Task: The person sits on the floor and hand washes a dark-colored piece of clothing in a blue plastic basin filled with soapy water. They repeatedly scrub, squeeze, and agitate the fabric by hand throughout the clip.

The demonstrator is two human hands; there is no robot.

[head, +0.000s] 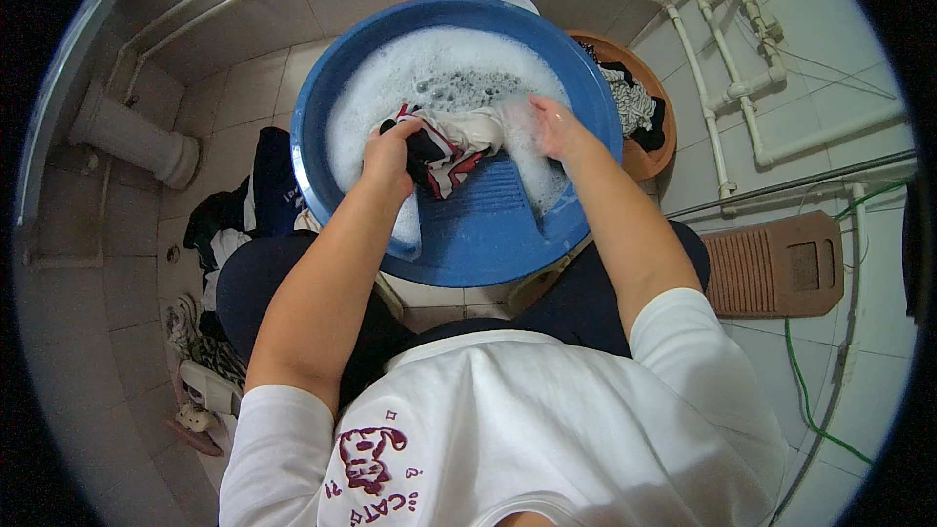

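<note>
A large blue plastic washtub (pixel 468 263) stands before me, between my knees, with white suds (pixel 381 66) across its far half. My left hand (pixel 392 157) grips one end of a wet garment (pixel 446 143) in white, black and red. The cloth lies bunched over the top of the ribbed washboard slope (pixel 483 194) moulded into the tub. My right hand (pixel 553 128) is at the suds to the right of the cloth, its fingers apart and wet with foam. No cloth shows in it, and a small gap of foam parts it from the garment.
An orange-brown basin (pixel 662 150) behind the tub's right side holds patterned clothes (pixel 629 106). Dark and white clothes (pixel 249 197) lie on the tiled floor at left. A brown washboard (pixel 772 263) leans at right by a green hose (pixel 801 395). White pipes (pixel 714 80) run along the walls.
</note>
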